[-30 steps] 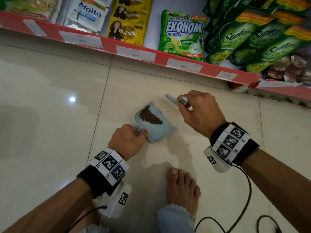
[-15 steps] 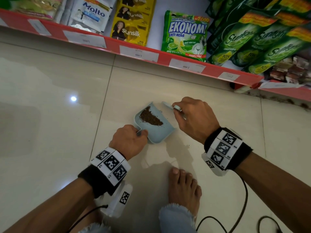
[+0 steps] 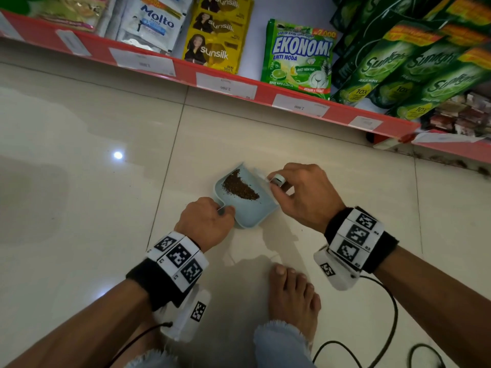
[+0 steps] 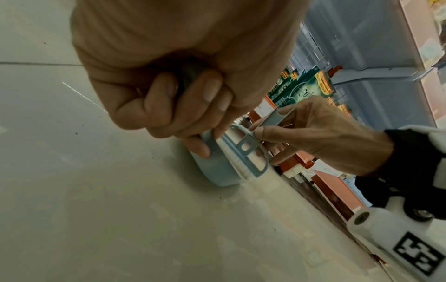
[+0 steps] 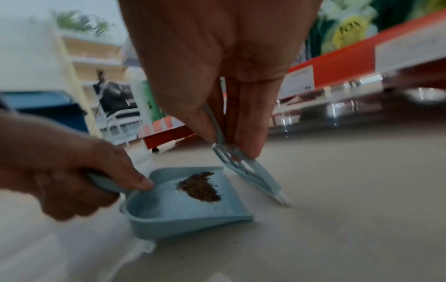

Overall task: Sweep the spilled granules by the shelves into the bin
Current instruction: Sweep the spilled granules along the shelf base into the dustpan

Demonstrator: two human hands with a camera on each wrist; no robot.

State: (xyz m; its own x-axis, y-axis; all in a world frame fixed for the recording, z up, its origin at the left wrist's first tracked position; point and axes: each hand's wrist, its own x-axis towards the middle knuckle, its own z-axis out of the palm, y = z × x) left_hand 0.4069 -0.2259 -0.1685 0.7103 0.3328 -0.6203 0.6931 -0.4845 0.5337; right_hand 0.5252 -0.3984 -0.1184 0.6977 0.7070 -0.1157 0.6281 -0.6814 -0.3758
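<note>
Two hands engaged: left hand (image 3: 204, 225) grips pale-blue plastic dustpan (image 3: 245, 201); right hand (image 3: 305, 193) pinches matching small brush (image 5: 251, 171) at its open right lip.

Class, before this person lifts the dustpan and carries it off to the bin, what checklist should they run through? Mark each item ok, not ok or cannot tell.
1. Left hand grips the dustpan handle: ok.
2. Granules lie heaped inside the pan, away from its open lip: ok.
3. Brush, pinched in the right hand, is clear of the pan: not ok, its bristles sit at the lip on the floor.
4. Floor swept clean: not ok, a few dark specks show in the left wrist view.
5. Bin location and path: cannot tell, no bin is clearly in view.
6. Bare foot and cable are close behind: not ok, mind them.
</note>
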